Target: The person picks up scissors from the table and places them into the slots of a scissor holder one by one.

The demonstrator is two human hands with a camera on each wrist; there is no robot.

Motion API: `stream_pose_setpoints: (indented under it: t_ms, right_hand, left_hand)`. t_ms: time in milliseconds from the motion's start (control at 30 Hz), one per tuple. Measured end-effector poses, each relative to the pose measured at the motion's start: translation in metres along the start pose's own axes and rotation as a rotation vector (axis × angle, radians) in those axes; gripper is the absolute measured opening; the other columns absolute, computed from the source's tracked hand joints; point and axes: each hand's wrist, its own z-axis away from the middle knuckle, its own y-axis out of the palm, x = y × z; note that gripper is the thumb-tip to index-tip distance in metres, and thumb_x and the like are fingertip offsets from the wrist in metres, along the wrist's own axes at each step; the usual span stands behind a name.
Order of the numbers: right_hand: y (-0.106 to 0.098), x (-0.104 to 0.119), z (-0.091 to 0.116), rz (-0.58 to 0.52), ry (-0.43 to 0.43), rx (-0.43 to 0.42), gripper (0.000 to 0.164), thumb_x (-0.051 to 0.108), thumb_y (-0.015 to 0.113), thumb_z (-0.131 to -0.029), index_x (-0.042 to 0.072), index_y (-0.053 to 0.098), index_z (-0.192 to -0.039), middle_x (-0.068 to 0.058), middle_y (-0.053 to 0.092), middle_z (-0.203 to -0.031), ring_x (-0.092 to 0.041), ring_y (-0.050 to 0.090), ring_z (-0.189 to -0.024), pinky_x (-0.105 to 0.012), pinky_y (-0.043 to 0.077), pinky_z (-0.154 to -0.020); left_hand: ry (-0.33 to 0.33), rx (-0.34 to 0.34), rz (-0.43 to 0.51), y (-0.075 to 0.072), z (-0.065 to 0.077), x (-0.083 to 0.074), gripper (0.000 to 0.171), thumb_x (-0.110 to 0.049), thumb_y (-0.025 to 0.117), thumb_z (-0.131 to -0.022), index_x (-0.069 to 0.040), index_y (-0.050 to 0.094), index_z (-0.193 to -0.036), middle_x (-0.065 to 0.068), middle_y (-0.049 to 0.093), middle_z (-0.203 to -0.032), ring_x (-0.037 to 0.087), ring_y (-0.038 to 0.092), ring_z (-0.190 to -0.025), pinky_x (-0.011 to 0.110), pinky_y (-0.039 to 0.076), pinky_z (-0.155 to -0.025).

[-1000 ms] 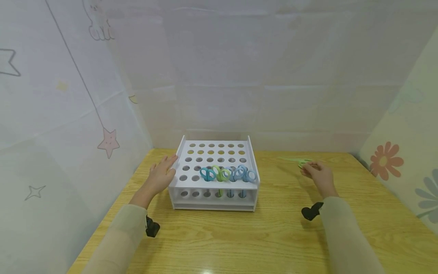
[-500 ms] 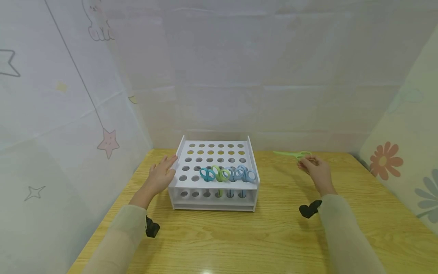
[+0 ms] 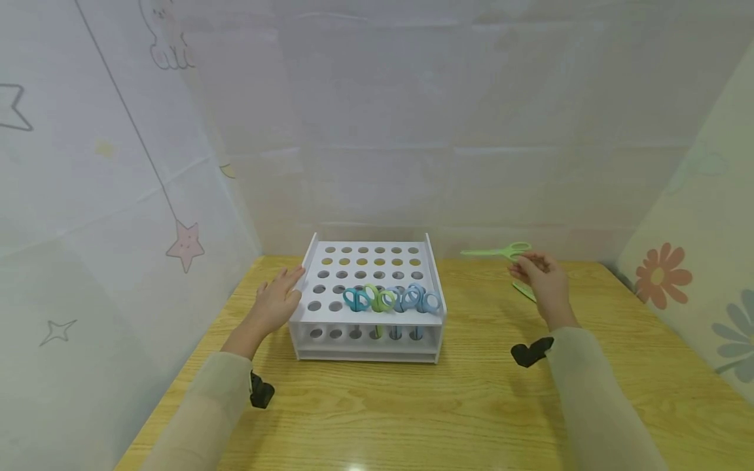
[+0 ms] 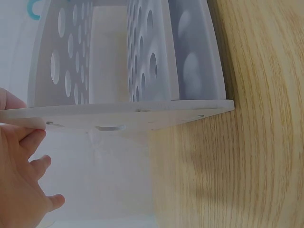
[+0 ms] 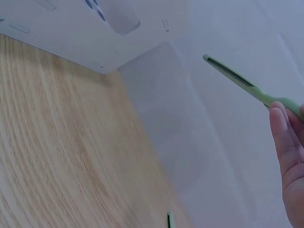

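Note:
In the head view my right hand [image 3: 544, 288] pinches a pair of light green scissors [image 3: 501, 252] by the handle loops, above the table. The blades point left, and the right wrist view shows the green scissors [image 5: 244, 83] held at the handle end. Under that hand lies another slim green piece [image 3: 523, 291], partly hidden; its kind is hard to tell. My left hand [image 3: 275, 302] grips the left side wall of a white holed rack [image 3: 368, 317], with the panel between thumb and fingers in the left wrist view.
Teal scissors [image 3: 357, 299], green scissors [image 3: 379, 299] and light blue scissors [image 3: 421, 299] stand handles up in the rack's holes, front right. The wooden table [image 3: 377, 405] meets a pale cloth backdrop [image 3: 377, 131] behind the rack.
My right hand has lifted the green scissors off the table, up and slightly left. The green piece beneath has come into sight. My left hand and the rack stay put.

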Motion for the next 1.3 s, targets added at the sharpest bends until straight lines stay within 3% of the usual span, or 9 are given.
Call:
stream_pose_setpoints:
  t_ms: [233,367,500,633,900,1200,1300]
  right_hand:
    - [0.007,0.013,0.001,-0.086,-0.012,0.006,0.029,0.010,0.060,-0.088,-0.003,0.048,-0.110,-0.011,0.056,-0.094,-0.018,0.065,-0.084,-0.027,0.049,-0.080]
    - [0.011,0.019,0.002,-0.148,-0.032,0.028,0.040,0.007,0.059,-0.087,-0.005,0.043,-0.122,-0.013,0.053,-0.093,-0.021,0.065,-0.085,-0.029,0.049,-0.080]
    - [0.016,0.023,0.001,-0.174,-0.045,0.035,0.054,0.005,0.059,-0.087,0.003,0.034,-0.135,-0.013,0.055,-0.090,-0.022,0.065,-0.085,-0.029,0.049,-0.080]
    - [0.020,0.026,-0.002,-0.193,-0.048,0.028,0.061,0.003,0.059,-0.086,0.009,0.028,-0.138,-0.013,0.059,-0.087,-0.023,0.066,-0.083,-0.030,0.049,-0.079]
    - [0.030,0.031,-0.006,-0.203,-0.049,0.028,0.058,0.002,0.059,-0.086,0.007,0.027,-0.135,-0.013,0.058,-0.086,-0.021,0.067,-0.080,-0.029,0.050,-0.077]
    - [0.037,0.035,-0.006,-0.222,-0.064,0.064,0.053,0.002,0.058,-0.087,-0.008,0.030,-0.130,-0.010,0.057,-0.082,-0.021,0.067,-0.079,-0.028,0.051,-0.074]
    - [0.039,0.036,-0.006,-0.207,-0.063,0.080,0.051,0.003,0.059,-0.086,-0.007,0.033,-0.130,-0.010,0.057,-0.083,-0.021,0.066,-0.081,-0.028,0.051,-0.076]
  left_hand:
    - [-0.006,0.006,0.004,0.000,0.000,0.000,0.053,-0.016,0.034,-0.091,-0.006,0.032,-0.143,0.010,0.027,-0.148,0.034,0.010,-0.137,0.060,-0.001,-0.102]
    - [-0.010,0.005,0.012,-0.001,0.000,-0.002,0.053,-0.016,0.034,-0.091,-0.006,0.032,-0.143,0.011,0.027,-0.148,0.034,0.010,-0.137,0.060,-0.001,-0.103]
    - [-0.009,0.001,0.010,-0.001,0.000,-0.002,0.053,-0.015,0.034,-0.091,-0.006,0.032,-0.143,0.011,0.028,-0.147,0.034,0.011,-0.137,0.060,-0.001,-0.103]
    - [-0.015,0.005,0.009,-0.001,0.000,-0.001,0.053,-0.016,0.034,-0.091,-0.007,0.032,-0.143,0.010,0.027,-0.148,0.033,0.011,-0.137,0.059,-0.001,-0.103]
    - [-0.014,0.001,0.009,-0.001,0.001,-0.001,0.053,-0.016,0.034,-0.091,-0.006,0.033,-0.143,0.010,0.028,-0.147,0.033,0.011,-0.137,0.059,-0.001,-0.103]
    - [-0.009,-0.002,0.007,-0.001,0.001,-0.001,0.053,-0.016,0.034,-0.091,-0.006,0.033,-0.143,0.010,0.028,-0.147,0.034,0.011,-0.136,0.060,-0.001,-0.103]
    - [-0.006,-0.003,0.005,0.000,0.001,-0.001,0.053,-0.015,0.034,-0.091,-0.006,0.033,-0.143,0.010,0.028,-0.147,0.034,0.012,-0.136,0.060,-0.001,-0.102]
